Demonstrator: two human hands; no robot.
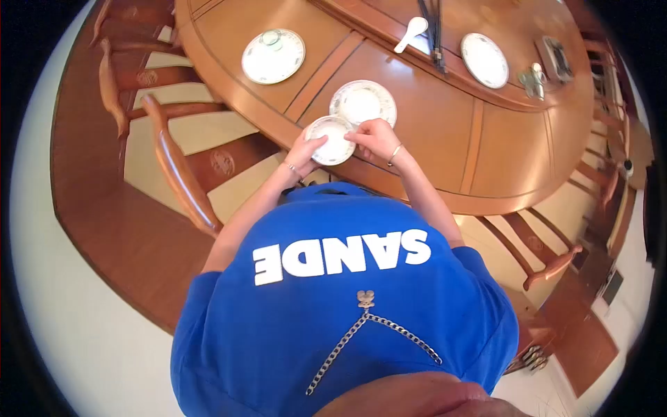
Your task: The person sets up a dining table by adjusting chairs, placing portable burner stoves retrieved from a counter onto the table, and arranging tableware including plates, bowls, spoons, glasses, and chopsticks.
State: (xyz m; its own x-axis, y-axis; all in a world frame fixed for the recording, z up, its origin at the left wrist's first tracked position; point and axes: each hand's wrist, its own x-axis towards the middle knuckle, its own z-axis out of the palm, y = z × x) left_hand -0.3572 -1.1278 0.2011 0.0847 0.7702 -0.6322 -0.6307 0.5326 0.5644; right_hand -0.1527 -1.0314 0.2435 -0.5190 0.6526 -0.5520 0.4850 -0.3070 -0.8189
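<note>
I hold a small white dish (329, 142) with a patterned rim at the table's near edge. My left hand (303, 154) grips its left side, with the thumb over the rim. On the opposite side, the fingers of my right hand (377, 142) are pinched together at the rim. Just beyond it a larger white plate (365, 101) with a decorated border lies on the wooden table (431, 146), partly overlapped by the dish in this view.
Another plate (264, 64) with a clear glass piece (272, 40) on it lies to the left. Toward the back are a white spoon (415, 29), dark chopsticks (436, 42), a plate (485, 61) and a shiny small object (533, 82). Wooden chairs (182, 167) surround the table.
</note>
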